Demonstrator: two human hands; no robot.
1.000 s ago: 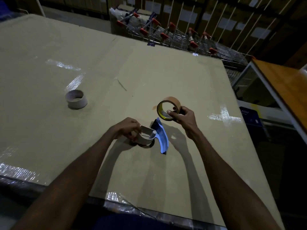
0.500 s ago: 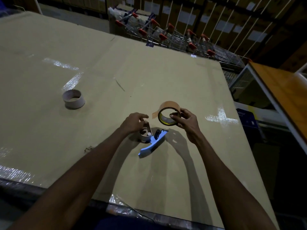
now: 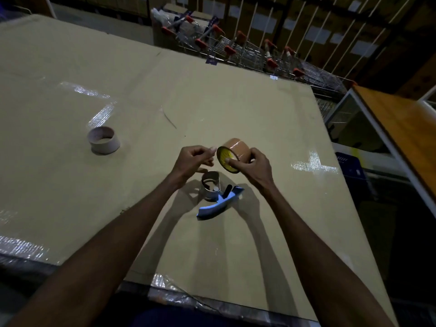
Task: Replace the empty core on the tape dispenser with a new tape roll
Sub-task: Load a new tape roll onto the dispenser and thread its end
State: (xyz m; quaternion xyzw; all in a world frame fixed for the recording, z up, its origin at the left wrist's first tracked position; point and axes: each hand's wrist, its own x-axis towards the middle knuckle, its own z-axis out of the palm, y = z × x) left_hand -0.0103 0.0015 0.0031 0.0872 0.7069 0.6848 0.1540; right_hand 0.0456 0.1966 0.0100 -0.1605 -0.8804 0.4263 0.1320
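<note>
My right hand grips a brown tape roll with a yellow inner core, held tilted above the table. My left hand is just left of the roll, thumb and forefinger pinched at its rim; whether they hold a tape end I cannot tell. The tape dispenser lies free on the table below my hands, with a blue handle and a metal hub that carries no roll. An empty cardboard core stands on the table far to the left.
The cardboard-covered table has shiny tape strips on it. Shopping trolleys stand beyond its far edge. A wooden-topped bench and a blue crate are to the right.
My left hand let go of the dispenser, which now lies on the table, and rose to the roll's rim. My right hand turned the roll and brought it nearer.
</note>
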